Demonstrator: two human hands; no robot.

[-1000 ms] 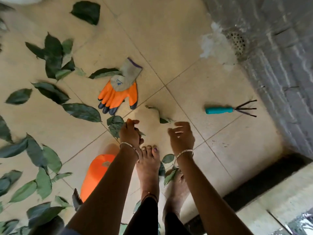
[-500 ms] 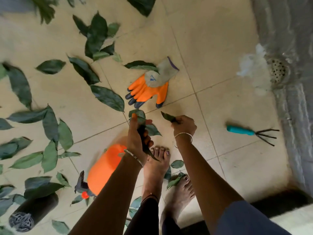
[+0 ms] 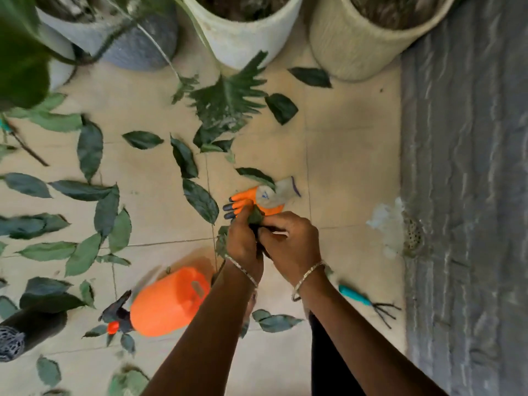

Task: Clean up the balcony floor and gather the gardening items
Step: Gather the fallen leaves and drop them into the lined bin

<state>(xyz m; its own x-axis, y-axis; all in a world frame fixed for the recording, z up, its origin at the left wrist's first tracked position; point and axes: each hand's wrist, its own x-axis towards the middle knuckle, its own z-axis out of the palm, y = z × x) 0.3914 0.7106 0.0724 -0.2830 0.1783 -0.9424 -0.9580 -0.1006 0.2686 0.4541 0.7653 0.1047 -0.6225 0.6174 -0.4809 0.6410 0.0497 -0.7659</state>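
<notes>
My left hand (image 3: 243, 241) and my right hand (image 3: 294, 242) are pressed together above the tiled floor, both closed on a small bunch of green leaves (image 3: 255, 218). Just beyond them lies an orange and grey gardening glove (image 3: 264, 199), partly hidden by my fingers. Several loose green leaves (image 3: 200, 200) are scattered over the tiles to the left. An orange spray bottle (image 3: 168, 301) lies on its side under my left forearm. A teal-handled hand rake (image 3: 365, 301) lies on the floor to the right of my right forearm.
Three large plant pots (image 3: 243, 35) stand along the far edge, with fronds (image 3: 225, 101) hanging over the floor. A grey wall (image 3: 468, 195) runs down the right side, with a floor drain (image 3: 413, 238) at its base. A dark cylinder (image 3: 28, 327) lies at the lower left.
The hands, apart before with leaves in each, have come together into one bunch. The view has tilted up and away from the feet, bringing the pots into sight.
</notes>
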